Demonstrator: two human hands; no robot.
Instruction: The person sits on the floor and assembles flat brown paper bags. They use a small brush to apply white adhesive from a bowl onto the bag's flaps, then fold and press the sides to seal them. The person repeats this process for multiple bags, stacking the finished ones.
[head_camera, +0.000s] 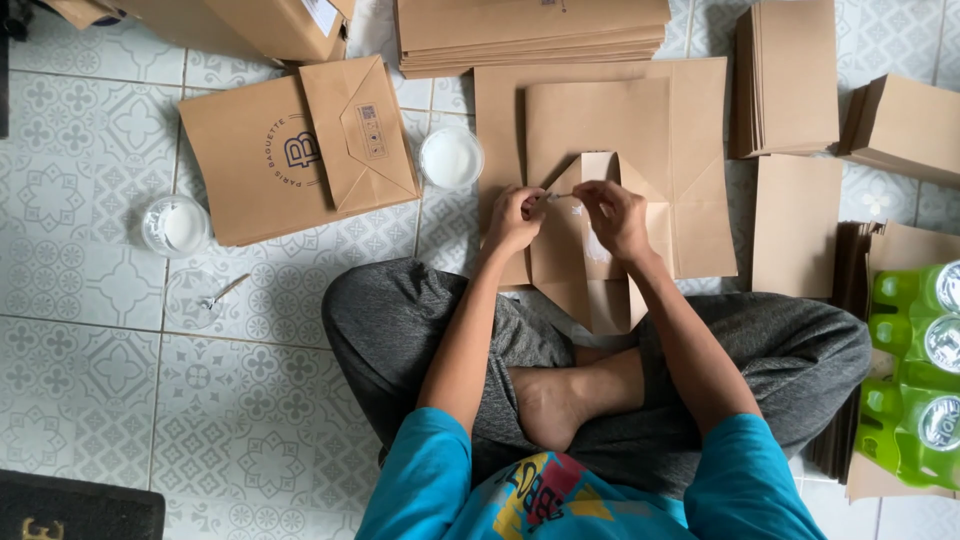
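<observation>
I sat cross-legged with my left hand (513, 218) and right hand (612, 215) pinched shut on a thin glue stick (556, 196) over the folded bottom flap of a brown paper bag (600, 160) on the tiles, so I judged I was gluing the flap; pressing it flat called for even pressure. Beyond lay a round glue tub (451, 157), a finished bag (290, 150) and flat stacks (530, 35), none blocking me
</observation>
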